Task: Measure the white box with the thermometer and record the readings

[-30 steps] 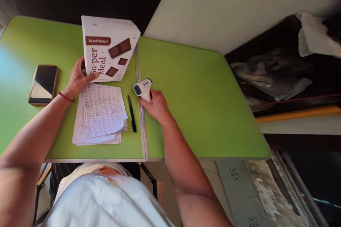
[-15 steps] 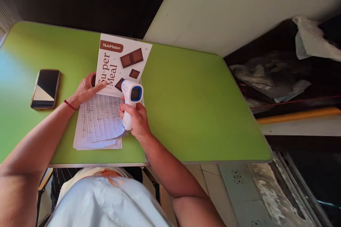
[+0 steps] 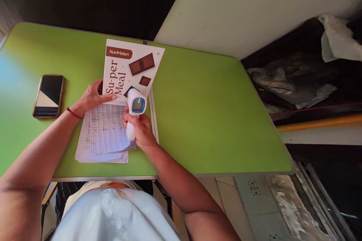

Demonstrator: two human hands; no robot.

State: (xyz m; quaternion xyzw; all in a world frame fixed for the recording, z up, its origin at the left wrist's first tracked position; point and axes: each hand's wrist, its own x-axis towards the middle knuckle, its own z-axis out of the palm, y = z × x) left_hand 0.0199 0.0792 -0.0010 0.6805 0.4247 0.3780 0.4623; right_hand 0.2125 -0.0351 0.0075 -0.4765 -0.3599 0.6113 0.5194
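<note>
My left hand (image 3: pixel 94 96) grips the lower left side of a white box (image 3: pixel 115 68) printed "NutriMotion Su-per Meal", thumb across its front and the other fingers behind. The box is tilted up toward me. In my right hand (image 3: pixel 143 128) is a white and blue infrared thermometer (image 3: pixel 131 130), my fingers wrapped round its handle. Its small screen glows blue-green and faces me, while its head is close in front of the box's lower edge. Handwritten paper sheets (image 3: pixel 104 131) lie beneath, partly covered by the box and my right hand.
A smartphone (image 3: pixel 50 92) in a brown case lies on the green table (image 3: pixel 215 120) to the left. A dark panel (image 3: pixel 85 0) and a pale wall (image 3: pixel 226 7) stand behind the table. Plastic bags (image 3: pixel 294 83) sit on a dark shelf at the right.
The thermometer's screen has gone from dark to lit. My right hand has shifted slightly left and down with it. The box stays in my left hand, marginally lower.
</note>
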